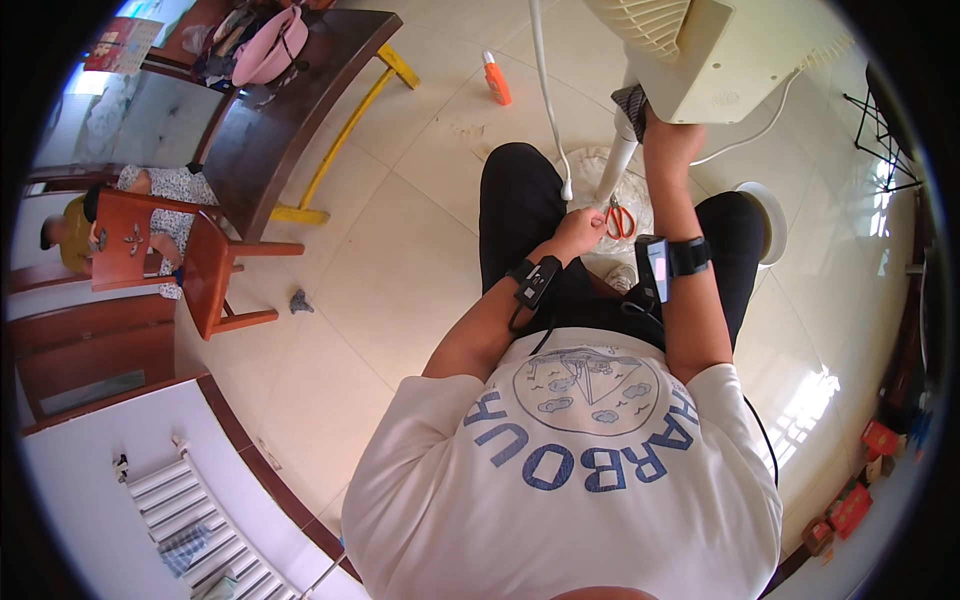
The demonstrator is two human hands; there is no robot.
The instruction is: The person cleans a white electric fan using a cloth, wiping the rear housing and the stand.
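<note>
A cream-coloured electric fan [709, 67] stands before me on a white pole [619, 161] with a round base [585, 161]. My right hand [671, 142] reaches up beneath the fan head, which partly hides it. It presses a dark grey cloth [631, 109] against the upper pole. Lower down, my left hand [581, 231] has its fingers curled in, with nothing visible inside them. Right beside those fingers, orange-handled scissors [621, 222] lie over the base, blades towards the pole. A white cable [551, 97] hangs down past my left knee.
An orange bottle with a white cap [496, 79] is on the tiled floor. To the left stand a dark wooden table [300, 112] with yellow legs and a wooden chair [206, 262], near a seated person [75, 232]. A white round object [765, 225] is beside my right knee.
</note>
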